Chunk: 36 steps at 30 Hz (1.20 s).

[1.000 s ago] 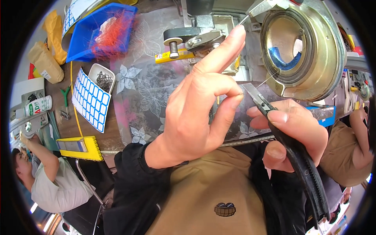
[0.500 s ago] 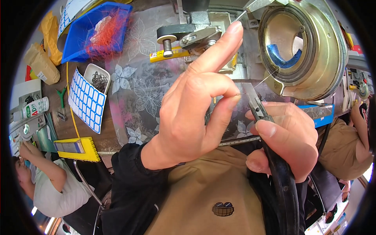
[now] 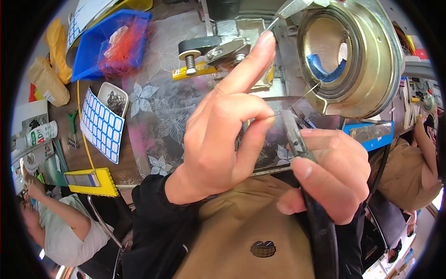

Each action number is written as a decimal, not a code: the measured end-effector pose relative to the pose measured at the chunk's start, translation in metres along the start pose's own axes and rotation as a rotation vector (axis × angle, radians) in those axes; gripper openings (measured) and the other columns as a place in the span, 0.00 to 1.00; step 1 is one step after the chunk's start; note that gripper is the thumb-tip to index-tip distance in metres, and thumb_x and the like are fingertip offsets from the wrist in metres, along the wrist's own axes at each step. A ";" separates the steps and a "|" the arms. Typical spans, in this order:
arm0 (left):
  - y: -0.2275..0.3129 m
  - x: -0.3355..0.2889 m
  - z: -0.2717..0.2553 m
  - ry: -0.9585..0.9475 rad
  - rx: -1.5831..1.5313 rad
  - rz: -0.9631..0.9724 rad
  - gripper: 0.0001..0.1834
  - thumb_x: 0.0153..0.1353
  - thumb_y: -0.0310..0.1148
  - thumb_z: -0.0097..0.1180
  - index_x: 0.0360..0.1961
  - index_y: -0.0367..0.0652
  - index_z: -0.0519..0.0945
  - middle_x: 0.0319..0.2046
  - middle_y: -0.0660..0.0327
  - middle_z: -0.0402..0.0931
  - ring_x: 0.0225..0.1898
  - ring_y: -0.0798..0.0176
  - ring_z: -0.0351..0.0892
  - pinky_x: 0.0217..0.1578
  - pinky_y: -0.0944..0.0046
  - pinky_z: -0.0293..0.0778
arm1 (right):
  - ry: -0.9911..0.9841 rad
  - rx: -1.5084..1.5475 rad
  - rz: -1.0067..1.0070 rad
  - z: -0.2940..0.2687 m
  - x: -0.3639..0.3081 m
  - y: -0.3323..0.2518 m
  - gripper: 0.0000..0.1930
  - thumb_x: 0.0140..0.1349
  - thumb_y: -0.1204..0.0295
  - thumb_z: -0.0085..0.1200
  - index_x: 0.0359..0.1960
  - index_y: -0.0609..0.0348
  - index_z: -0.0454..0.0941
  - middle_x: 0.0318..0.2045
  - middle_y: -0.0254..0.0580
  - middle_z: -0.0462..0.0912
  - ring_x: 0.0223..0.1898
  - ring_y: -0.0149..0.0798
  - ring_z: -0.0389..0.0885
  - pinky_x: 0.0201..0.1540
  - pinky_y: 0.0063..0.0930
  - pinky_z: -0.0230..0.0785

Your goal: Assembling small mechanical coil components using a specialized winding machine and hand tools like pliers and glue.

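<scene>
A thin wire [image 3: 302, 98] runs slantwise from the brass-coloured metal ring housing [image 3: 371, 65] toward my hands. Thumb and a bent finger of my left hand [image 3: 223, 135] are closed in a pinch at the near end of this wire, while another finger points up and away. In my right hand [image 3: 332, 174] is a plier-like tool [image 3: 320, 237] with a long black handle. Its flat grey metal tip [image 3: 291, 126] is beside the wire, close to my left fingertips; whether it grips the wire cannot be made out. Inside the ring sits a curved blue piece [image 3: 325, 69].
Beyond my left hand stands a metal clamp with a spring bolt [image 3: 191, 65]. On the left are a blue bin with red fibres [image 3: 90, 58], a white dish [image 3: 125, 90], a label sheet [image 3: 101, 125] and a yellow block [image 3: 109, 183]. Other people sit on both sides.
My right hand and the tool have shifted slightly left and down in view. The left pinch holds. The ring housing and clamp appear a little further left.
</scene>
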<state>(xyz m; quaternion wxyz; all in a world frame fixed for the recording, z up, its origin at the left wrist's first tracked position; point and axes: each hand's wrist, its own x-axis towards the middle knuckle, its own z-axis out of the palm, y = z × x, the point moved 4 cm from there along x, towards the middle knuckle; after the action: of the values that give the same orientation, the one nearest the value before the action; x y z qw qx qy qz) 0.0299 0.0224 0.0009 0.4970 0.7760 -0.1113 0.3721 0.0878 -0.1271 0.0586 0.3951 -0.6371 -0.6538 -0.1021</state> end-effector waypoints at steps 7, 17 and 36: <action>0.001 0.001 0.001 -0.022 0.002 -0.029 0.06 0.68 0.25 0.50 0.40 0.35 0.67 0.64 0.23 0.57 0.67 0.29 0.61 0.65 0.41 0.61 | 0.064 -0.082 -0.104 0.004 -0.003 0.002 0.26 0.64 0.52 0.58 0.43 0.69 0.72 0.15 0.37 0.71 0.15 0.37 0.75 0.23 0.39 0.82; 0.003 0.000 0.003 -0.032 -0.011 -0.048 0.06 0.68 0.23 0.49 0.41 0.35 0.66 0.65 0.23 0.55 0.68 0.30 0.59 0.66 0.41 0.58 | 0.095 -0.095 -0.108 0.006 -0.002 0.002 0.24 0.63 0.54 0.60 0.42 0.67 0.73 0.15 0.35 0.69 0.14 0.34 0.72 0.23 0.38 0.81; 0.007 -0.003 0.008 0.008 0.086 -0.099 0.08 0.58 0.20 0.57 0.36 0.39 0.71 0.60 0.33 0.70 0.60 0.42 0.76 0.60 0.46 0.69 | 0.159 -0.128 0.011 0.011 -0.008 0.012 0.14 0.55 0.60 0.68 0.34 0.54 0.77 0.16 0.29 0.66 0.15 0.31 0.70 0.18 0.21 0.66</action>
<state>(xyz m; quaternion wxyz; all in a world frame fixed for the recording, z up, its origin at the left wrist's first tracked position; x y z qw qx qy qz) 0.0279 0.0116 0.0021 0.4815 0.7997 -0.0547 0.3544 0.0937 -0.1236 0.0418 0.4049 -0.6547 -0.6089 -0.1916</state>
